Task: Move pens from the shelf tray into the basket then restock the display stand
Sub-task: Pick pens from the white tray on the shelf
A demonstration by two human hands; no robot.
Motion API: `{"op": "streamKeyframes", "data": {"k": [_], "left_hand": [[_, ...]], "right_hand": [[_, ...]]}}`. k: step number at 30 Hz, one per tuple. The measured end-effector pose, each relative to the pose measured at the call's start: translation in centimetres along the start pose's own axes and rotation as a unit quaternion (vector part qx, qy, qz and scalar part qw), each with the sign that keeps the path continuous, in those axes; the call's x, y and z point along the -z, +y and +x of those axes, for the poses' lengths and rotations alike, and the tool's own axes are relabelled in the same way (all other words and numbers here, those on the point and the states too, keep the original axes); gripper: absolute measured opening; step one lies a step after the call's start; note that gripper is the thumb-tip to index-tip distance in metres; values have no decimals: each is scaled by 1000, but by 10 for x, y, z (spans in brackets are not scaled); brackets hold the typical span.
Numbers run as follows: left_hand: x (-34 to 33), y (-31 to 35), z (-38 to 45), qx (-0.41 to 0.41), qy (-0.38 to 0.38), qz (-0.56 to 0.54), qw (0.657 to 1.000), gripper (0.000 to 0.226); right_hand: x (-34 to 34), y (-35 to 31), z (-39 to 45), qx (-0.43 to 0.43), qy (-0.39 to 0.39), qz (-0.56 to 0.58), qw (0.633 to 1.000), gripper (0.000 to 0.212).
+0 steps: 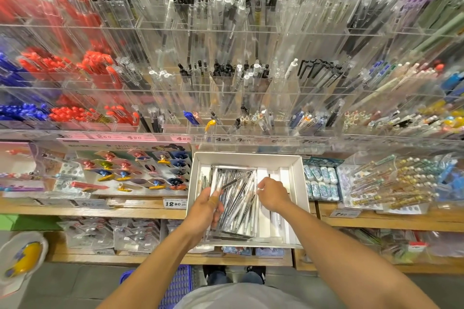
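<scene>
Head view, looking down past my grey shirt (241,296): nearest me, at about 7 o'clock by my feet, a blue basket (175,286) stands on the floor, partly hidden behind my left forearm. Both arms reach toward 12 o'clock into the white shelf tray (300,183), which sits on the wooden shelf (376,221) straight ahead. My left hand (206,207) is at the tray's 9 o'clock side; its grip is curled round a few pens (237,198), thumb and fingers pinching them near their upper ends. My right hand (272,195) is toward the tray's 3 o'clock side, fingers bent down among the pens; I cannot tell whether that grip is pinching one or only touching the heap. The pens lie loose in a clear wrapper in the tray's middle, mostly white and black barrels pointing roughly from 6 to 12 o'clock.

At 9 o'clock of the tray a card of small coloured figure clips (140,170) lies flat on the shelf, a price tag (175,203) just below it. At 3 o'clock sits a box of white erasers (321,183), and beyond it clear packs of beaded pens (391,183).

Farthest off, at 12 o'clock, the clear acrylic display stand (231,78) rises in tiers, its compartments holding red pens (75,113) at 10 o'clock, and clear, white and black ones in the centre.
</scene>
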State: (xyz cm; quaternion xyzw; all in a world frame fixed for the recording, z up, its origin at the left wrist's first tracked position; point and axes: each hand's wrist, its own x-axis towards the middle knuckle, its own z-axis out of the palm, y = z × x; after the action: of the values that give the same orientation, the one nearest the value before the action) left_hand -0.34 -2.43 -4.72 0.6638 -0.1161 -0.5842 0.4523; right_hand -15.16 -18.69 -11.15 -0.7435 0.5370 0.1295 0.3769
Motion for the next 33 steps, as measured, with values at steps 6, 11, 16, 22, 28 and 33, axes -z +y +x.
{"op": "streamKeyframes", "data": {"k": [6, 11, 16, 22, 28, 33], "left_hand": [[-5, -2, 3, 28, 13, 4, 1000, 33], [-4, 2, 4, 22, 4, 20, 1000, 91], [-10, 8, -3, 22, -5, -1, 1000, 115], [-16, 17, -11, -15, -56, 33, 998, 53], [-7, 13, -9, -13, -54, 37, 998, 43], [-1, 10, -7, 0, -40, 45, 998, 39]], "right_hand": [[4, -1, -5, -15, -11, 81, 997, 8], [27, -21, -21, 38, 49, 206, 977, 5], [44, -53, -42, 65, -36, 416, 906, 6], [36, -69, -55, 136, -117, 477, 860, 13], [31, -54, -29, 78, -25, 298, 951, 16], [10, -30, -12, 28, -26, 62, 997, 35]]}}
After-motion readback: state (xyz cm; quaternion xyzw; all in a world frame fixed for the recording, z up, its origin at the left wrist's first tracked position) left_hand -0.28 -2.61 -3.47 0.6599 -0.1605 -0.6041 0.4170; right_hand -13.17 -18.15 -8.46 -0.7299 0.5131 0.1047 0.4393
